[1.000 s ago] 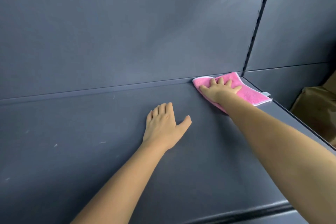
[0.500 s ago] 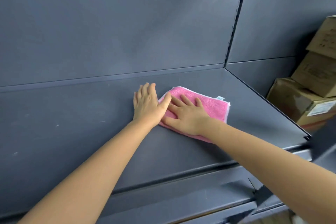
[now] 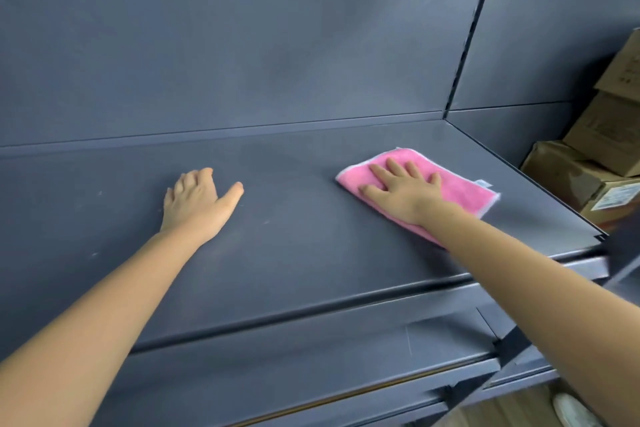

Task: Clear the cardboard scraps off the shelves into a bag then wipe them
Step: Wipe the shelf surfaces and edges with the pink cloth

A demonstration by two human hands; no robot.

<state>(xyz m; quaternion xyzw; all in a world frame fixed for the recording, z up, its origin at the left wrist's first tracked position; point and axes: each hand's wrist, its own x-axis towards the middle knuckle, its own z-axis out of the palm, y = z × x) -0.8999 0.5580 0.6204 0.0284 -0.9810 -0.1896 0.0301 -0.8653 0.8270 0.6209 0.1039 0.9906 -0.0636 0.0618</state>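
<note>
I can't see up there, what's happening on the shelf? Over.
Right hand flat on pink cloth on shelf. Left hand open, resting on shelf. Cardboard boxes past right end.

Stacked cardboard boxes (image 3: pixel 602 135) at right edge, white label on the lowest. White shoe (image 3: pixel 573 410) on wood floor (image 3: pixel 509 409), bottom right.

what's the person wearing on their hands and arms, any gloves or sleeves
Nothing shows. The left hand and right hand are bare, with no gloves, and no rings can be made out on the fingers. The left forearm and right forearm are uncovered right to the frame's edge: no sleeve, watch or bracelet is in view.
</note>
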